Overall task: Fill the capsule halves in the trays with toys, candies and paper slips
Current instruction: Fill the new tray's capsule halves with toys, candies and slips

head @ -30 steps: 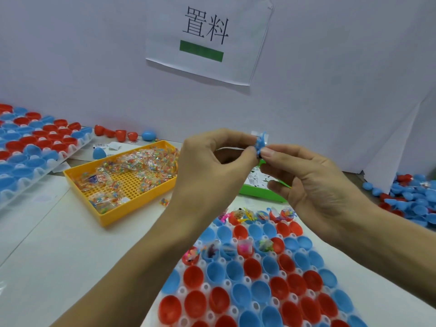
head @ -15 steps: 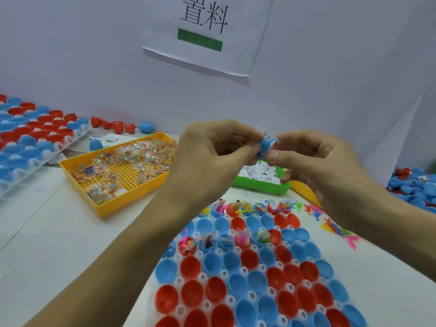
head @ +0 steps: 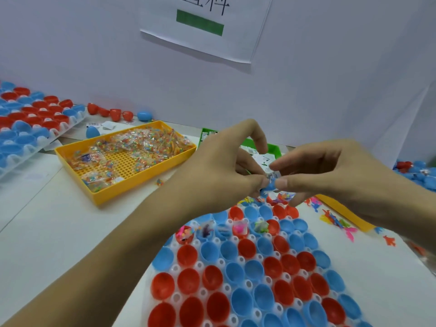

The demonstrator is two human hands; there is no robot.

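Observation:
A white tray [head: 387, 310] of red and blue capsule halves lies in front of me. Several halves in its far rows hold small toys, such as a red half [head: 240, 228]. Above the tray's far edge, my left hand [head: 219, 168] and my right hand [head: 330, 175] meet fingertip to fingertip. Both pinch one small blue toy [head: 270, 185] with a bit of white paper behind it. A yellow tray [head: 103, 197] with clear candy packets [head: 141, 149] sits to the left. A green tray [head: 274, 148] of paper slips lies behind my hands.
A second capsule tray [head: 54, 131] lies at far left. Loose red capsule halves [head: 115, 113] and blue capsule halves [head: 144, 115] line the back wall. Small coloured toys [head: 335, 220] are scattered at right beside another yellow tray [head: 342, 211]. A heap of blue halves [head: 422, 173] sits far right.
Both hands have come down and to the right, closer to the tray's far rows, still pinching the blue toy. The view has tilted downward.

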